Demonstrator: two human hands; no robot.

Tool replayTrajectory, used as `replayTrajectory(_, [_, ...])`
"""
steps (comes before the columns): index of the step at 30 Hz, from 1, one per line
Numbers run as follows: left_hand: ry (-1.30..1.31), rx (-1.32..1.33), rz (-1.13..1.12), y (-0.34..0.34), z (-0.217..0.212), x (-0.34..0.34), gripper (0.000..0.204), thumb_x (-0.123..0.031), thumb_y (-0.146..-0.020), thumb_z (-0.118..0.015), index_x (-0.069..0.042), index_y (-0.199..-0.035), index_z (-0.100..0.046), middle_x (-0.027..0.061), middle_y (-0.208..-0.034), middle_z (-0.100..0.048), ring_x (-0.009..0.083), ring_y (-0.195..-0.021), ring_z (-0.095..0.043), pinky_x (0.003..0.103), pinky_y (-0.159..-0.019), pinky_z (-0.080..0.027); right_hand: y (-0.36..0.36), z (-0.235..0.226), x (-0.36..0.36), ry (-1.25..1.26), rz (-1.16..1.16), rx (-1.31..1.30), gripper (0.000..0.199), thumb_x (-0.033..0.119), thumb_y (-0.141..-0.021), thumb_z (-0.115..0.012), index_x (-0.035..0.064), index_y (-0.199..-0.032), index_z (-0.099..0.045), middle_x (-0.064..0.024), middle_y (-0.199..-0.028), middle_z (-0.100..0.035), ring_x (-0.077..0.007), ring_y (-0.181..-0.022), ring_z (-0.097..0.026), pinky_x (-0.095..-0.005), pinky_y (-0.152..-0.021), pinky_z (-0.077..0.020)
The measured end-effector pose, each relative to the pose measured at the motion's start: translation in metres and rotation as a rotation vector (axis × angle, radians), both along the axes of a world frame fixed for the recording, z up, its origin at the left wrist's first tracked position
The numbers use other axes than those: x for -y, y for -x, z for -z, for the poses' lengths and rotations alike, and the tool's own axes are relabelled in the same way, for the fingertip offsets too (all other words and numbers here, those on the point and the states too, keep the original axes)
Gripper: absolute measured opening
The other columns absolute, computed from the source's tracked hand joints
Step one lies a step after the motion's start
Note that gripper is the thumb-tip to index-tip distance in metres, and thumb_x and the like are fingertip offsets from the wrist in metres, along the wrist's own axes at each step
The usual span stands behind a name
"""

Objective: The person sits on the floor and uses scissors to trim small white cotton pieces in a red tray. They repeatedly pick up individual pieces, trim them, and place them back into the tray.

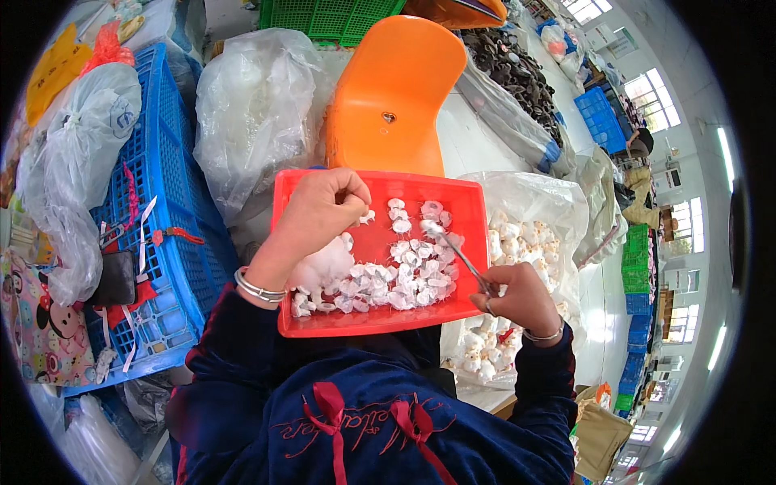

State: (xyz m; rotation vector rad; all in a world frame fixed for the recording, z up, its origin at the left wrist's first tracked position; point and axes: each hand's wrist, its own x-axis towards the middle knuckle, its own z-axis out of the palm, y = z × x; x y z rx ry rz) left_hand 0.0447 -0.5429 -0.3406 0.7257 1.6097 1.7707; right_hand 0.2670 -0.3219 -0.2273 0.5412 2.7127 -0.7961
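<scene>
Head view: left hand [323,212] pinches one small white piece [367,217] over the red tray [372,322]; right-hand fingers [517,297] squeeze metal tweezers [461,255], best kept low, steady.

Red tray [461,194] was smooth glossy plastic. Small white pieces [396,279] looked soft, fuzzy cloth. Tweezers [461,257] were shiny metal. Orange chair [388,89] far: glossy moulded plastic. Left blue crate [174,210]: matt plastic lattice. Bags [250,113]: thin crinkled film.

Right hand [524,297] holds tweezers [459,255] over white pieces [396,279] in red tray [453,194].
</scene>
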Motion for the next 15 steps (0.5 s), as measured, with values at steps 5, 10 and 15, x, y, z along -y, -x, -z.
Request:
replayTrajectory(5, [-0.088, -0.276, 0.09, -0.022, -0.011, -0.011, 0.041, -0.003, -0.088, -0.065, -0.003, -0.129, -0.063, 0.0091, -0.123, -0.068, 0.017, -0.114, -0.065, 0.031, -0.091, -0.055, -0.003, -0.004, -0.002, 0.02, 0.021, 0.031, 0.022, 0.016, -0.076, -0.082, -0.0002, -0.078, -0.068, -0.0076, -0.058, -0.057, -0.0148, -0.054, -0.053, -0.0317, -0.054, -0.0442])
replayTrajectory(10, [-0.068, -0.153, 0.307, -0.028, -0.025, -0.023, 0.049, -0.011, -0.089, -0.072, -0.005, -0.135, -0.059, 0.0103, -0.127, -0.067, 0.0185, -0.121, -0.064, 0.033, -0.097, -0.055, -0.001, 0.0, -0.001, -0.029, -0.06, -0.005, 0.023, 0.019, -0.076, -0.082, 0.0011, -0.076, -0.067, -0.0101, -0.058, -0.056, -0.022, -0.052, -0.052, -0.0339, -0.053, -0.0438])
replayTrajectory(15, [0.074, -0.228, 0.293, -0.031, -0.022, -0.028, 0.019, -0.006, -0.087, -0.068, 0.0, -0.104, -0.074, 0.0037, -0.081, -0.072, 0.0072, -0.068, -0.062, 0.024, -0.062, -0.048, 0.001, 0.006, -0.001, -0.074, -0.111, -0.021, 0.026, 0.021, -0.076, -0.083, 0.0017, -0.074, -0.065, -0.0119, -0.057, -0.055, -0.029, -0.052, -0.053, -0.0373, -0.051, -0.0427])
